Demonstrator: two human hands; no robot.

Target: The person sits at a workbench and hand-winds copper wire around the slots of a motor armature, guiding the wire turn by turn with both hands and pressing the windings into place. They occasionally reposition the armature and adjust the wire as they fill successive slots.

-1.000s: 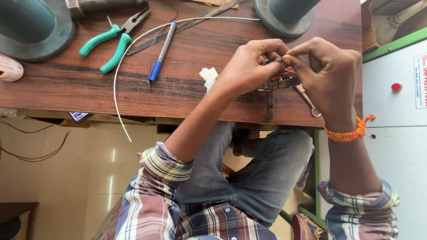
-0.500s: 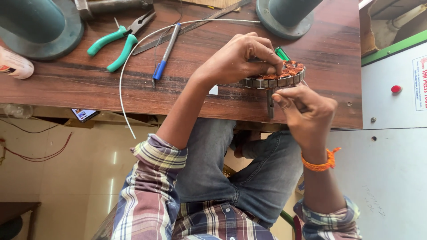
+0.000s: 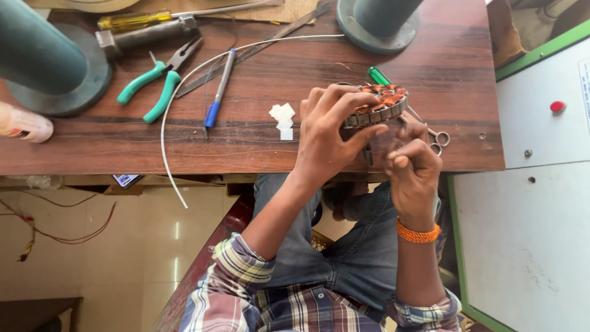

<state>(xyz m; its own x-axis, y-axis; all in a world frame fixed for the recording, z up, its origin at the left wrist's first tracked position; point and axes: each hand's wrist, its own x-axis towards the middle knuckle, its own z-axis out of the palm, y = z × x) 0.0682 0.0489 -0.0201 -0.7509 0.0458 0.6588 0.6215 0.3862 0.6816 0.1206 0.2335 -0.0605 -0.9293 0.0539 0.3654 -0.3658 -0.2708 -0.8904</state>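
A round motor stator with copper windings and a ribbed metal rim sits tilted on the wooden table, close to its near edge. My left hand grips it from the left, fingers curled over the rim. My right hand, with an orange band at the wrist, is just below the stator at the table's edge, fingers pinched together; nothing shows between them. Small scissors lie beside its knuckles. A green tool handle pokes out behind the stator.
Left of the stator lie white paper pieces, a blue pen, green-handled pliers and a long white tube. Two teal cylinder bases stand at the back. A white cabinet is on the right.
My right hand has dropped from the stator's rim to the table's edge below it. My left hand has kept its hold on the stator.
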